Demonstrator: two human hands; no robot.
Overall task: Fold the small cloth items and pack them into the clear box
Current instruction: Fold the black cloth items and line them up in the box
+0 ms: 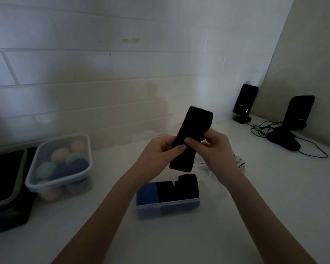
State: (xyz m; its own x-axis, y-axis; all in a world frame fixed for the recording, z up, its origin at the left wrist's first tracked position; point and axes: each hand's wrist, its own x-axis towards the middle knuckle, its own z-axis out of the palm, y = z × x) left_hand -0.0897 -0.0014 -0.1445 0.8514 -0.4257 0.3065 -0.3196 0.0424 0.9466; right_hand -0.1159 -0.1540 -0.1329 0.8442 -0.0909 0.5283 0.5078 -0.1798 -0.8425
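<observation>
A: Dim white worktop (255, 206); left hand (156, 151) and right hand (215, 147) both pinch the black cloth (191, 138) above the clear box (168, 205).

B: Risk: the box looks nearly full, so a loose fold may not fit.

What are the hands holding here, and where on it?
Both the left hand and the right hand pinch one black cloth strip near its middle, above the clear box.

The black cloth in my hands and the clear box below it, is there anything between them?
Nothing lies between. In the head view, the black cloth, pinched by the left hand and right hand, hangs in open air above the clear box.
</observation>
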